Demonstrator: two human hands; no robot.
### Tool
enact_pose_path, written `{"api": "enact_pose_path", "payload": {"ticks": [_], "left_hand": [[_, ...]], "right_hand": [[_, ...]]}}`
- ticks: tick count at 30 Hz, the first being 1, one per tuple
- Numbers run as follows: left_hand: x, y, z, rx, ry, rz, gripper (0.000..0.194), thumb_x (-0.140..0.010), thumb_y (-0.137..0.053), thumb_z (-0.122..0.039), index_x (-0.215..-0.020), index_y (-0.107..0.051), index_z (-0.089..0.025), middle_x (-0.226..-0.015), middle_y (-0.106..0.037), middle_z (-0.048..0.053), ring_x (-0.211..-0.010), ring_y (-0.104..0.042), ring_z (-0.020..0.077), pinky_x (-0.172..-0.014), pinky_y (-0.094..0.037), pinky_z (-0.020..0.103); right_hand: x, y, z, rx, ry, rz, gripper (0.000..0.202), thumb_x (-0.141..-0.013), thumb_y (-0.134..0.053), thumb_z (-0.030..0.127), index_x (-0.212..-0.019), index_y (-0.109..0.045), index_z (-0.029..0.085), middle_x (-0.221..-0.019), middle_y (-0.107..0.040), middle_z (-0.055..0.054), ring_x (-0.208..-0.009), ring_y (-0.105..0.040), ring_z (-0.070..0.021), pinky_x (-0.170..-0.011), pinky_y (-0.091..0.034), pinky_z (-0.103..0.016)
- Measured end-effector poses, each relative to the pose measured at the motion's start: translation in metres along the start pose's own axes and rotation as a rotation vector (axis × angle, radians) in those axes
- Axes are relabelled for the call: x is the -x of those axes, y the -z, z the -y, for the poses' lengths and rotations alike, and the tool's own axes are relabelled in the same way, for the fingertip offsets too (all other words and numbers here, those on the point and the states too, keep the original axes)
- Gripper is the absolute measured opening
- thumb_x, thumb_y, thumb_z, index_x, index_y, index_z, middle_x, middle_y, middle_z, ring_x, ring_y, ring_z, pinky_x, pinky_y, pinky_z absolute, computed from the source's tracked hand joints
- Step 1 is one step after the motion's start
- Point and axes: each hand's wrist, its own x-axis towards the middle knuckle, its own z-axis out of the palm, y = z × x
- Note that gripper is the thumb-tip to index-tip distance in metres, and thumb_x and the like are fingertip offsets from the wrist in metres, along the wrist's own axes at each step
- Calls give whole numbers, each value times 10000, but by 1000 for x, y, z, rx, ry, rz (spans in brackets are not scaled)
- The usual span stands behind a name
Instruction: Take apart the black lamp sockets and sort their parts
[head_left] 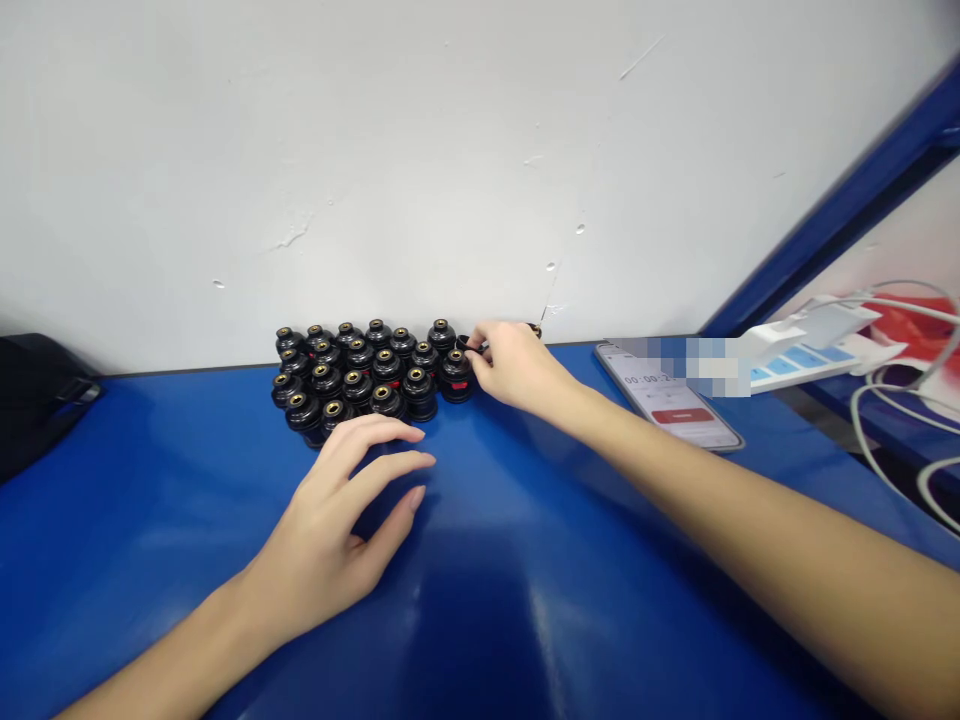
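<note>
Several black, stepped round pieces with brass-coloured holes in their tops [358,385] stand upright in a tight group against the wall. My right hand [514,362] is at the group's right end, with thumb and fingertips closed on a black piece [466,344] that they mostly cover. Just in front of those fingers stands another black piece [456,374] with a red mark on its side. My left hand [334,515] hovers over the table before the group, fingers curved and apart, holding nothing. Its knuckles partly cover the front row.
The blue table [187,520] meets a white wall [450,150]. A phone [671,400] showing a timer lies to the right of my right forearm. Beyond it are a white power strip [806,355] and loose cables. A black bag-like object [45,400] sits at the left.
</note>
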Motion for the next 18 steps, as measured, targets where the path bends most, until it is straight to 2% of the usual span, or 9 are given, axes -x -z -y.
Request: {"api": "enact_pose_path", "payload": {"ticks": [7,13,18], "left_hand": [[-2,0,-1,2,-31,-13,350,-995,-639,-30,-1277,-674,-234,-1339,-644,106,-1318,-581,274,-1150,-497,490],[-1,1,-2,37,-35,2,343,-991,-631,-14,-1259,-685,-221,-1326,-641,108,-1313,-580,259,-1156,-489,463],[1,0,-2,67,-38,27,347,-1000,-623,-14,-1272,-680,-222,-1333,-632,108,-1313,-573,248,-1153,-489,448]], "right_hand": [[0,-4,6,44,77,14,178,-1013,-602,85,-1024,-776,121,-1037,-796,-166,-1003,-740,-296,-881,-536,-369],[2,-6,-9,69,77,21,239,-1039,-560,90,-1108,-788,98,-1199,-697,-204,-982,-719,-286,-925,-540,-415],[-1,-13,-20,42,65,26,253,-1032,-551,81,-1090,-797,90,-1183,-683,-200,-1029,-699,-294,-962,-537,-424]]}}
